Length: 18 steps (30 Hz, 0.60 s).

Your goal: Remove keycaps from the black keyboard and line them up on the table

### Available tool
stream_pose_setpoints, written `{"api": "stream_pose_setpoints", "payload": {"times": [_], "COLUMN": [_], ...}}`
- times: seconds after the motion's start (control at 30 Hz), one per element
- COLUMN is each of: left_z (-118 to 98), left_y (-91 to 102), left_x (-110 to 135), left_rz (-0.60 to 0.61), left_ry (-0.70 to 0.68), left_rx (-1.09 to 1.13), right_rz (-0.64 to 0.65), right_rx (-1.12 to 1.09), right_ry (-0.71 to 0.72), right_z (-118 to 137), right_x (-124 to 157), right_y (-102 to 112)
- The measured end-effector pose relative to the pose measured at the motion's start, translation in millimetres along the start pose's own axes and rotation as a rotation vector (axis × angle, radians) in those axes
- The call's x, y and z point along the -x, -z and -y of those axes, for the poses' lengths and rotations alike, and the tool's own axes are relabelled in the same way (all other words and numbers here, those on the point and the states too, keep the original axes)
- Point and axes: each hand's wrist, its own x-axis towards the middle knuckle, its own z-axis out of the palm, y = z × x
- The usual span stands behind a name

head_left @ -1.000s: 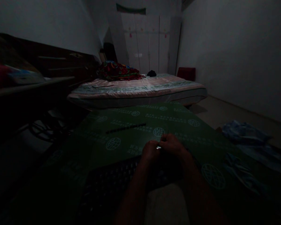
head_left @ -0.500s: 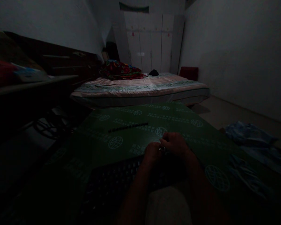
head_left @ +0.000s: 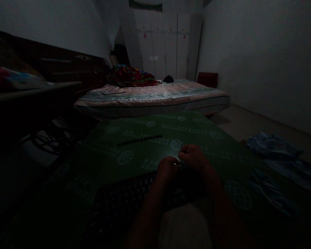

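In dim light a black keyboard [head_left: 119, 199] lies across the near part of a green table [head_left: 134, 124]. Above its far right part are both my hands, close together. My left hand [head_left: 168, 166] has its fingers curled inward, with a small bright glint at the fingertips. My right hand [head_left: 193, 156] is closed in a pinch just beside it. Whatever sits between the fingertips is too small and dark to name. A thin dark strip [head_left: 140, 140] of small black blocks, perhaps key tops, lies on the table beyond the keyboard.
Past the table stands a bed [head_left: 150, 100] with a red patterned blanket [head_left: 132, 76]. Crumpled blue cloth [head_left: 273, 145] is to the right, and striped cloth [head_left: 272, 193] lies nearer. A shelf [head_left: 36, 91] juts in at the left, above a fan-like wheel [head_left: 50, 138].
My right hand has drawn slightly apart from the left, and a small glint now shows between them. The whole view has shifted a little. The keyboard and strip stay put.
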Motion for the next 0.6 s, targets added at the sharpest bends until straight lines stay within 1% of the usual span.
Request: {"api": "stream_pose_setpoints", "payload": {"times": [0.07,0.13,0.27,0.33,0.4,0.53,0.6], "left_z": [2,2,0,-1,-2,-1,0], "left_y": [-0.5,-0.7,-0.3,0.0,0.2,-0.6,-1.7], "left_x": [-1,-1,1,1,2,0,-1], "left_rz": [0.006,0.006,-0.003,-0.005,-0.002,0.005,0.004], "left_ry": [-0.013,-0.024,-0.035,-0.033,-0.032,-0.021,-0.008], "left_rx": [-0.014,-0.029,-0.05,-0.055,-0.054,-0.044,-0.043], "right_rz": [-0.005,-0.016,0.001,0.014,0.008,-0.041,-0.054], "right_rx": [0.047,0.041,-0.119,-0.156,-0.136,0.014,0.01], "right_ry": [0.015,-0.001,-0.076,-0.105,-0.113,-0.03,-0.034], "right_z": [5,5,-4,-7,-4,7,5], "right_x": [1,1,1,1,1,1,1], "right_y": [-1,0,3,4,3,0,-1]}}
